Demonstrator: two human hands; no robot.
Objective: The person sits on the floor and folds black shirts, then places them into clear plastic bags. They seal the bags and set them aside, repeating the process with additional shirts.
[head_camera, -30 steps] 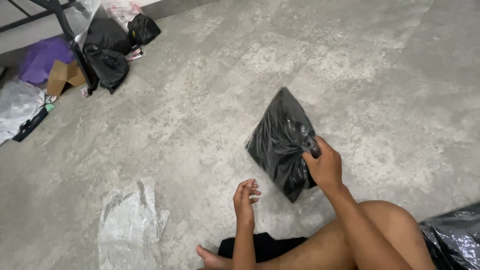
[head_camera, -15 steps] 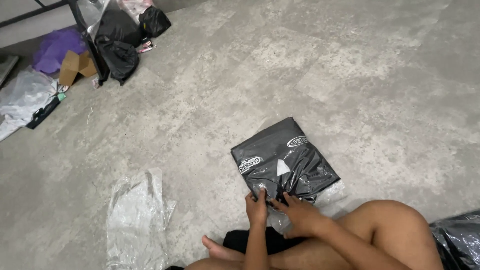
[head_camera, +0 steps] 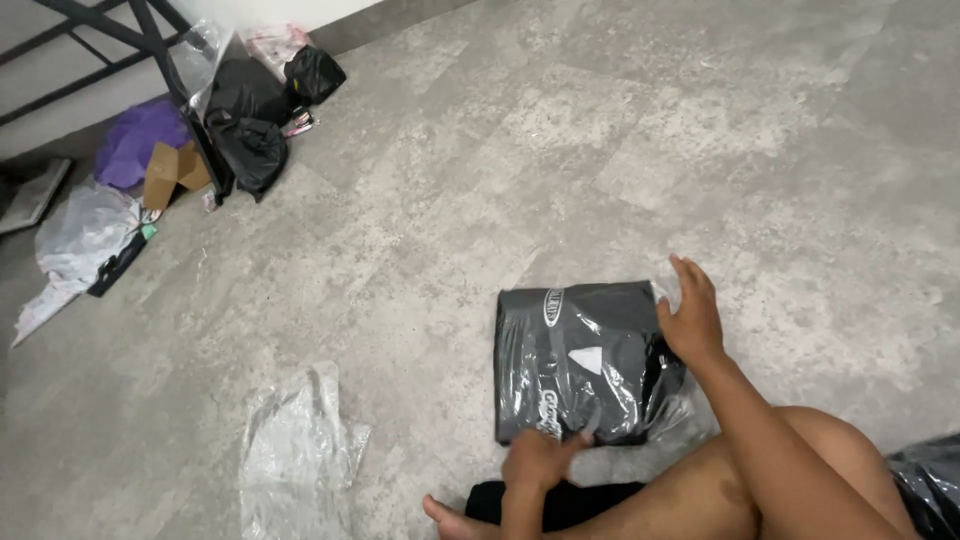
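The grey concrete floor [head_camera: 600,130] is filling nearly the whole frame, mottled and pale. Along the upper left edge, a heap of clutter is sitting against the wall: black plastic bags [head_camera: 250,130], a purple bag [head_camera: 135,140], a scrap of brown cardboard [head_camera: 170,170] and a crumpled pale plastic sheet [head_camera: 80,235], with a dark metal frame [head_camera: 150,40] standing over it all.

Down at the lower centre, the bagged black garment [head_camera: 585,360] is lying flat on the floor, a folded dark piece sealed in clear glossy plastic with white printing on it. The person is sitting right behind it, a bare leg [head_camera: 790,480] stretching across the lower right and a foot [head_camera: 450,518] poking out at the bottom edge.

The right hand [head_camera: 690,315] is resting open on the package's upper right corner, fingers spread and pressing flat, gripping nothing. The left hand [head_camera: 540,458] is touching the package's bottom edge, fingers curled at the plastic; whether it is pinching the film or only pressing on it, I cannot tell.

Left of the package and well apart from it, an empty clear plastic bag [head_camera: 295,455] is lying crumpled on the floor. Just beneath the left hand, a black cloth [head_camera: 590,500] is lying by the leg, and another shiny dark bag [head_camera: 925,480] is peeking in at the lower right corner.
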